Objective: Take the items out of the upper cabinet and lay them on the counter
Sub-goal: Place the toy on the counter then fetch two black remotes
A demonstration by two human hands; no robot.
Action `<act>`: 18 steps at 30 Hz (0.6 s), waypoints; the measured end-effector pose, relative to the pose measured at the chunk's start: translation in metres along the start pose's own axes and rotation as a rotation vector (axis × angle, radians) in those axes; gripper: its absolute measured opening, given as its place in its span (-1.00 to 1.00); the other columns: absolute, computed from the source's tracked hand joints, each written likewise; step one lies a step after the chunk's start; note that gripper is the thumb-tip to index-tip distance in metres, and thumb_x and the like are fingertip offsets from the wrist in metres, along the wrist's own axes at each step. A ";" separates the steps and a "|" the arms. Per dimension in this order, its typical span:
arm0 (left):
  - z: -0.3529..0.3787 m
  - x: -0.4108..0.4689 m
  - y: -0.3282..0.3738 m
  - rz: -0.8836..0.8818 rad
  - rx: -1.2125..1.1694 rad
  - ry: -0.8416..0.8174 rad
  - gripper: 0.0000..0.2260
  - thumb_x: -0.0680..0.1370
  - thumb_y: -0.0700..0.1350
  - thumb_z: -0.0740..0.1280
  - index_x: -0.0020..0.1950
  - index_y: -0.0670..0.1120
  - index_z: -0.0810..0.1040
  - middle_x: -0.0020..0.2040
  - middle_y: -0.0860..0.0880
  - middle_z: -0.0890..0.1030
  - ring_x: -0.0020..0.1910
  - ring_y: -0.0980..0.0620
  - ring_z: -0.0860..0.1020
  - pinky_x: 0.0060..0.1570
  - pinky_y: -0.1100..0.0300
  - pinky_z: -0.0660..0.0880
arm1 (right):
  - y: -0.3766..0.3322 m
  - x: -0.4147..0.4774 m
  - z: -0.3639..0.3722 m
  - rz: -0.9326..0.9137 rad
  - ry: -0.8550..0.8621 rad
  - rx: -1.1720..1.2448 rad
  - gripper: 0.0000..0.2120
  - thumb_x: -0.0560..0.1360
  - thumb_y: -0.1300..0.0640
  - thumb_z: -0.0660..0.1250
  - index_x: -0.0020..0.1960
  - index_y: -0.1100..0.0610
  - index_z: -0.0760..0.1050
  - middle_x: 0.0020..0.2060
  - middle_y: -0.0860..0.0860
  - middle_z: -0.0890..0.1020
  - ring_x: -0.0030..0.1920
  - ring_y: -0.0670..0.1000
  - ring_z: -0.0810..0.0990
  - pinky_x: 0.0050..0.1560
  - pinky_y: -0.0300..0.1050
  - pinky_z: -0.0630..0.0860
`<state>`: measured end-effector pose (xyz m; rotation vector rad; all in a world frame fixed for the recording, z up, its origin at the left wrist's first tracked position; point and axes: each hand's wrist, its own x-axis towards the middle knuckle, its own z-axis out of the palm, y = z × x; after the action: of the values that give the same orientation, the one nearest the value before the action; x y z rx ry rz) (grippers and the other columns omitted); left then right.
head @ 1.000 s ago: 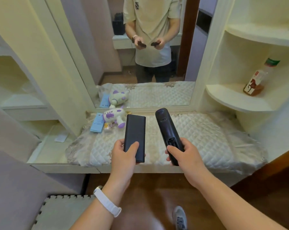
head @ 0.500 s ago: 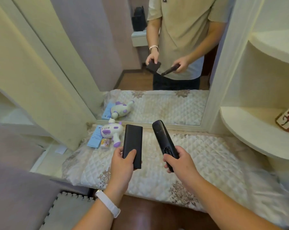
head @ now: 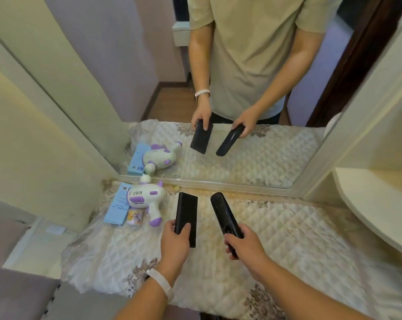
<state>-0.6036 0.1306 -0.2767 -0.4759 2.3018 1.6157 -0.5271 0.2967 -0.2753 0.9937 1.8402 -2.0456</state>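
Observation:
My left hand grips the near end of a flat black rectangular case, held above the counter's quilted cloth. Just to its right, my right hand holds a slim black remote by its near end, tip pointing toward the mirror. Both items hover over the middle of the counter, side by side and apart. A white band sits on my left wrist. The mirror reflects a person's torso and both held items.
At the counter's back left lie a white and purple toy gun, a light blue box and a small round tin. A rounded cream shelf juts out at the right. A cream cabinet panel stands at the left.
The view has moved closer and lower over the counter. Both hands, still holding the case and the remote, have come forward over the cloth toward the mirror. The bottle on the right shelf has left the view.

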 end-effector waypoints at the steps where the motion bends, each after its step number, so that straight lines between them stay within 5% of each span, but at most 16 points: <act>1: 0.002 0.011 -0.003 -0.015 -0.006 -0.006 -0.83 0.57 -0.09 0.35 0.12 -0.08 0.47 -0.02 -0.06 0.60 -0.09 0.02 0.59 -0.25 0.16 0.50 | -0.002 0.008 0.004 0.018 0.010 -0.012 -0.82 0.52 0.25 0.34 0.10 0.07 0.49 -0.18 0.17 0.61 -0.32 0.03 0.58 -0.29 -0.12 0.55; 11: 0.026 0.103 -0.031 -0.148 0.026 -0.108 -0.85 0.59 -0.09 0.33 0.14 -0.04 0.47 0.00 -0.02 0.60 -0.04 0.03 0.58 -0.06 0.08 0.54 | -0.005 0.085 0.047 0.173 0.138 -0.130 -0.84 0.49 0.18 0.37 0.06 0.06 0.51 -0.24 0.11 0.63 -0.32 0.02 0.59 -0.33 -0.17 0.51; 18: 0.024 0.124 -0.036 -0.086 0.166 -0.154 -0.82 0.57 -0.19 0.30 0.17 -0.09 0.49 -0.04 -0.02 0.61 -0.10 0.02 0.57 -0.20 0.23 0.43 | 0.009 0.115 0.067 0.223 0.172 -0.233 -0.88 0.47 0.14 0.38 0.00 0.06 0.52 -0.15 0.18 0.68 -0.21 0.10 0.65 -0.24 0.02 0.61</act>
<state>-0.6995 0.1287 -0.3670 -0.3911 2.2444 1.3589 -0.6301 0.2634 -0.3528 1.2746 1.8972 -1.6221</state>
